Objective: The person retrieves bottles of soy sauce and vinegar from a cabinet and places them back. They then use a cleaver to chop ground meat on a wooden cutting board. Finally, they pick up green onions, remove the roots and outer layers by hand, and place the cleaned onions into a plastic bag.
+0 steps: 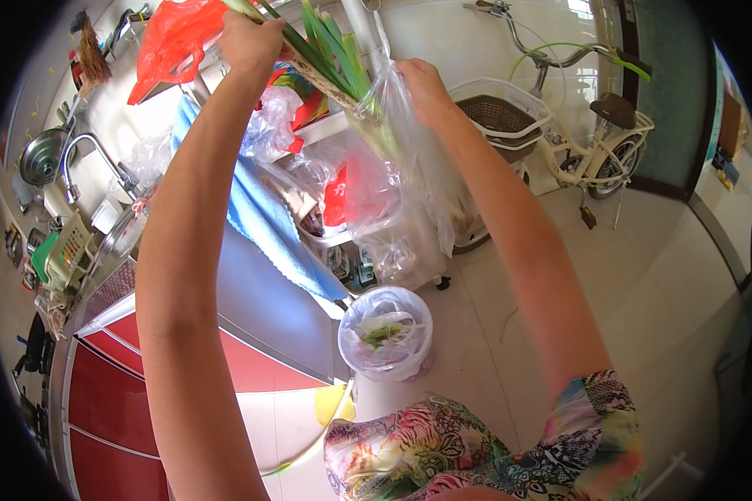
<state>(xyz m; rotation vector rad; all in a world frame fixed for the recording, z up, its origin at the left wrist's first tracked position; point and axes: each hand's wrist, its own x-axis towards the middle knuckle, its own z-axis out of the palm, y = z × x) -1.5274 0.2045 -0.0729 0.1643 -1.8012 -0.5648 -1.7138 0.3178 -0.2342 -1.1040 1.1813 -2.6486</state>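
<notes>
My left hand (pixel 250 42) grips a long green onion or leek stalk (pixel 319 82) high at the top of the view. The stalk slants down to the right, its lower end at the mouth of a clear plastic bag (pixel 407 169). My right hand (pixel 423 87) grips the upper edge of that bag, which hangs by a stretched handle from a hook (pixel 371 5). Beside the held stalk, more green leaves (pixel 344 53) stick up from the bag. My left fingers are partly hidden behind the hand, so their exact hold does not show.
Below the bag stands a lined waste bin (pixel 427 325) with green scraps. A blue cloth (pixel 269 216) hangs left of a cart (pixel 335 239). Rightward is a bicycle (pixel 570 147); a sink tap (pixel 91 141) and red cabinets (pixel 109 401) lie left. A peeled leaf strip (pixel 316 448) is on the floor.
</notes>
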